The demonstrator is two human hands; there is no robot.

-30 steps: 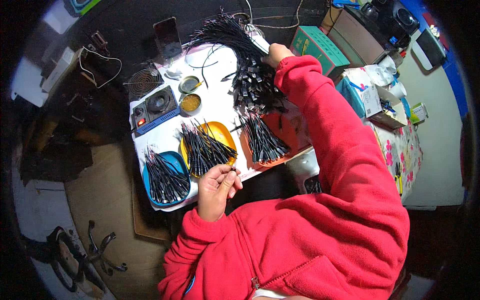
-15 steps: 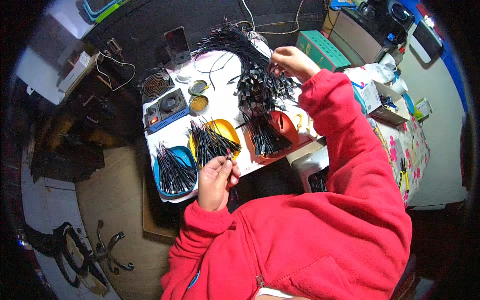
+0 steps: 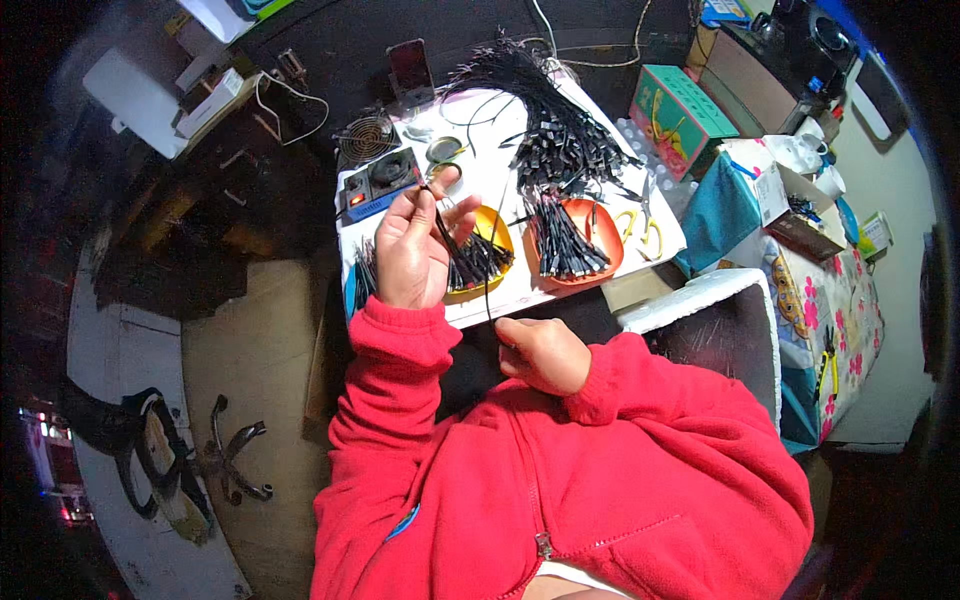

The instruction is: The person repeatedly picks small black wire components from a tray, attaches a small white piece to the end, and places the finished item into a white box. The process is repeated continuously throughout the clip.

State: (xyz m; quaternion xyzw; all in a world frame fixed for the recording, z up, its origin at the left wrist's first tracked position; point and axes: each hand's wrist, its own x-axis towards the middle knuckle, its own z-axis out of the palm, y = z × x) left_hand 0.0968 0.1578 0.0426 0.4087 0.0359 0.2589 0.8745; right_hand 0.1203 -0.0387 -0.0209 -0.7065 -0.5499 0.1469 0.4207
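Observation:
A thin black cable (image 3: pixel 488 300) runs between my two hands. My left hand (image 3: pixel 413 255) pinches it with thumb and fingers, and its reddish end points up near a blue box-shaped device (image 3: pixel 380 192) with a lit switch. Closer to my body, my right hand (image 3: pixel 545 352) is closed on the lower part of the cable, just off the table's front edge. Short black cables fill a yellow tray (image 3: pixel 505 228), partly hidden by my left hand, and an orange tray (image 3: pixel 602 222). Of the blue tray (image 3: pixel 350 292), only an edge shows beside my left wrist.
A large heap of black cables (image 3: pixel 565 135) lies at the back of the white table. Yellow-handled scissors (image 3: pixel 650 240) rest at its right edge. A round tin (image 3: pixel 445 149) and a fan grille (image 3: pixel 367 138) stand at the back left. A white foam box (image 3: pixel 700 305) is at the right front.
My right hand has come from the cable heap down to the table's front edge. My left hand has risen toward the blue device. The whole view has shifted slightly.

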